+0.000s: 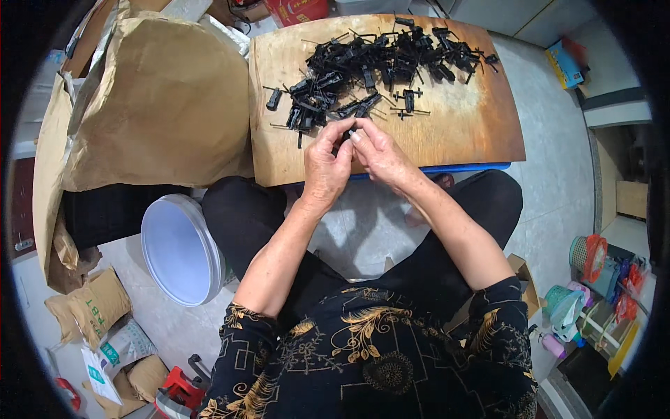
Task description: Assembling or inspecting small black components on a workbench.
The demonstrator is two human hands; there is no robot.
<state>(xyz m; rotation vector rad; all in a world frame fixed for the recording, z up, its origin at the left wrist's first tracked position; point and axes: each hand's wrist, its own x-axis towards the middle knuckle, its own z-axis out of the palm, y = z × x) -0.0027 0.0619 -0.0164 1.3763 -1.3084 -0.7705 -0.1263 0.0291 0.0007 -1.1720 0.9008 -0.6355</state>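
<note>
Wooden board (pixel 460 133), small black part (pixel 349 133), between hands (pixel 352 157)

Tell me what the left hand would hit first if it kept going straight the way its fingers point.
The left hand points up and away across the wooden board. It would probably first meet the near edge of the pile of small black parts, though depth is hard to judge here.

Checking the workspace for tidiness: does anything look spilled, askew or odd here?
Nothing looks damaged. The black parts lie in a loose, tangled heap on the board, a few strays scattered toward its front. The white bucket beside the knee is tipped so its mouth faces the camera. Both hands, left and right, pinch one small part.
</note>
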